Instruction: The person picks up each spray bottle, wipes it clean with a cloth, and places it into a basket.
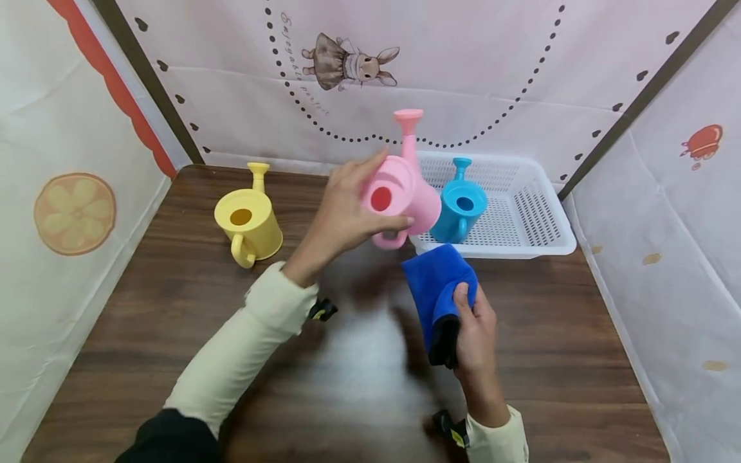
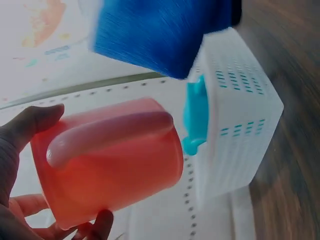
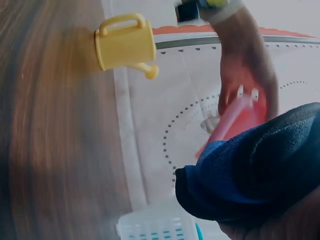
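A pink watering can (image 1: 425, 209) is held up off the table in my left hand (image 1: 347, 209), its thumb and fingers around the top rim. Its spout points away from me and its handle shows large in the left wrist view. My right hand (image 1: 477, 328) grips a folded blue cloth (image 1: 437, 283) with a black edge, just below the pink can and apart from it. In the right wrist view the blue cloth (image 3: 240, 175) hides part of the pink can (image 3: 240, 120). A blue watering can (image 1: 460, 209) stands inside the white basket (image 1: 544, 241).
To the left on the brown wooden table (image 1: 191, 308) stands a yellow watering can (image 1: 249, 222). The perforated basket sits at the back right, against the printed cloth wall (image 1: 492, 64). More cloth walls close off the left and right sides.
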`<control>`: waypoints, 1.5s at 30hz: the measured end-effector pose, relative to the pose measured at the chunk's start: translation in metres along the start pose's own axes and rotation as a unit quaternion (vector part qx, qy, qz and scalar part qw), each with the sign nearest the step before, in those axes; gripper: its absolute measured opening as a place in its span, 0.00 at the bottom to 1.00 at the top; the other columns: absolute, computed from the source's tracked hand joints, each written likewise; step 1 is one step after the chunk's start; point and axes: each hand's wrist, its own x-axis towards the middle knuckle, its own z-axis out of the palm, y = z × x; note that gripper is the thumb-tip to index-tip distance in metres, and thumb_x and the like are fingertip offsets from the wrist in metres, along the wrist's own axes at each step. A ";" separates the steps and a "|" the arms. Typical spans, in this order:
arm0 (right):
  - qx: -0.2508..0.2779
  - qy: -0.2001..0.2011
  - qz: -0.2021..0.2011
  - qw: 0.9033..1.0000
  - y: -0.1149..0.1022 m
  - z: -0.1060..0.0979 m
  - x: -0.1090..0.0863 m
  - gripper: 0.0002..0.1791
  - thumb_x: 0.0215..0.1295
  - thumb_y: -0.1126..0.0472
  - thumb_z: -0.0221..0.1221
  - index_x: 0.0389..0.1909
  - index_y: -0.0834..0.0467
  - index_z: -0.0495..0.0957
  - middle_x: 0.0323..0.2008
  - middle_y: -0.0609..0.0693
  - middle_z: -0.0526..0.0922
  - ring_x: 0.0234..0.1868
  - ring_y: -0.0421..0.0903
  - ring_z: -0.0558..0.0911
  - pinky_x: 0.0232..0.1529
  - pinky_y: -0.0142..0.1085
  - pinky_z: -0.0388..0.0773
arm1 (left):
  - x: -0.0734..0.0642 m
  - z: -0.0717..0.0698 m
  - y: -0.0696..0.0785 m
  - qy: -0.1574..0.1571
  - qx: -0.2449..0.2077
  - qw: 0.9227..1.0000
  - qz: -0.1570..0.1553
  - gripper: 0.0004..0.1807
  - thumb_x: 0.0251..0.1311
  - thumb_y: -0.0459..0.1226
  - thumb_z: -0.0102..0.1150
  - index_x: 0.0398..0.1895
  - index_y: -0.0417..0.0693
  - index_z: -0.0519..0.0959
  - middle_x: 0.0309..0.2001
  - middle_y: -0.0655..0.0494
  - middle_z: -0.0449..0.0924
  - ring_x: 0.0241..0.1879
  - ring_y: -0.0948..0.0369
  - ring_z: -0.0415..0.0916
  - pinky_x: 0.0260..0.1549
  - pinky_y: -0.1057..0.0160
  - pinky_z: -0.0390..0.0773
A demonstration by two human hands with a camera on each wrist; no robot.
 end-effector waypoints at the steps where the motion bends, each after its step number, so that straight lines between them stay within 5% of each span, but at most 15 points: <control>1: -0.004 -0.002 -0.007 1.000 0.001 0.000 -0.001 0.29 0.93 0.47 0.48 0.81 0.61 0.72 0.76 0.65 0.78 0.69 0.61 0.78 0.71 0.50 0.80 | 0.010 0.007 0.000 -0.007 0.004 1.000 -0.003 0.62 0.47 0.55 0.91 0.87 0.60 0.70 0.70 0.47 0.82 0.68 0.50 0.69 0.54 0.47 0.80; 6: -0.013 -0.003 -0.028 1.000 0.000 -0.001 -0.003 0.29 0.93 0.48 0.47 0.81 0.62 0.71 0.77 0.65 0.77 0.71 0.65 0.77 0.77 0.69 0.72 | 0.046 0.037 0.000 -0.023 0.015 1.000 -0.004 0.59 0.48 0.53 0.90 0.86 0.53 0.72 0.71 0.48 0.83 0.69 0.50 0.71 0.65 0.46 0.73; 12: -0.017 -0.001 -0.019 1.000 -0.004 -0.005 -0.001 0.31 0.93 0.47 0.46 0.83 0.61 0.69 0.79 0.65 0.75 0.71 0.65 0.76 0.78 0.72 0.71 | 0.073 0.061 0.002 -0.037 0.044 0.998 0.010 0.53 0.50 0.51 0.89 0.80 0.47 0.77 0.68 0.49 0.86 0.69 0.51 0.74 0.73 0.43 0.62; 21: -0.003 0.013 -0.021 1.000 -0.009 -0.009 0.000 0.28 0.93 0.48 0.47 0.79 0.62 0.72 0.70 0.59 0.81 0.63 0.54 0.81 0.62 0.38 0.85 | 0.096 0.104 0.008 -0.063 0.073 0.995 0.014 0.54 0.54 0.56 0.86 0.84 0.55 0.74 0.65 0.50 0.82 0.67 0.52 0.69 0.63 0.50 0.72; 26: 0.003 0.025 -0.025 0.999 -0.008 -0.008 0.000 0.27 0.93 0.48 0.48 0.76 0.63 0.74 0.65 0.55 0.83 0.60 0.50 0.83 0.59 0.35 0.85 | 0.099 0.128 0.002 -0.096 0.065 0.993 0.004 0.59 0.53 0.58 0.87 0.87 0.55 0.70 0.68 0.51 0.80 0.67 0.53 0.67 0.60 0.54 0.75; 33: -0.004 0.019 -0.017 1.000 -0.007 -0.004 0.001 0.29 0.93 0.47 0.46 0.79 0.62 0.73 0.71 0.59 0.81 0.63 0.52 0.81 0.63 0.38 0.84 | 0.097 0.147 -0.032 -0.147 0.086 0.985 0.015 0.55 0.51 0.60 0.89 0.81 0.53 0.76 0.65 0.54 0.85 0.67 0.54 0.71 0.72 0.50 0.68; 37: 0.001 0.018 -0.015 1.000 -0.006 -0.002 0.000 0.30 0.94 0.47 0.46 0.82 0.61 0.70 0.74 0.60 0.80 0.65 0.54 0.81 0.65 0.41 0.83 | 0.095 0.145 -0.042 -0.175 0.097 0.980 0.007 0.54 0.50 0.62 0.88 0.80 0.54 0.77 0.66 0.54 0.84 0.68 0.52 0.67 0.69 0.48 0.69; 40: 0.011 0.017 -0.014 1.000 -0.005 -0.001 -0.002 0.30 0.93 0.47 0.46 0.83 0.60 0.70 0.73 0.59 0.80 0.64 0.53 0.81 0.62 0.38 0.84 | 0.088 0.128 -0.036 -0.178 0.108 0.978 0.006 0.54 0.52 0.64 0.86 0.81 0.57 0.76 0.72 0.53 0.81 0.74 0.50 0.62 0.74 0.44 0.65; 42: 0.019 0.019 -0.011 1.000 -0.003 -0.001 -0.003 0.30 0.93 0.46 0.46 0.82 0.60 0.70 0.71 0.56 0.82 0.63 0.51 0.82 0.60 0.37 0.85 | 0.079 0.103 -0.029 -0.160 0.136 0.978 0.000 0.53 0.56 0.64 0.83 0.82 0.57 0.75 0.78 0.51 0.76 0.80 0.47 0.57 0.80 0.39 0.59; 45: 0.033 0.024 -0.011 0.999 -0.001 -0.001 -0.004 0.30 0.93 0.47 0.48 0.81 0.61 0.72 0.66 0.49 0.85 0.60 0.49 0.84 0.58 0.36 0.86 | 0.061 0.041 -0.031 -0.094 0.188 0.977 -0.044 0.53 0.61 0.63 0.81 0.85 0.53 0.72 0.84 0.43 0.69 0.87 0.38 0.51 0.86 0.32 0.49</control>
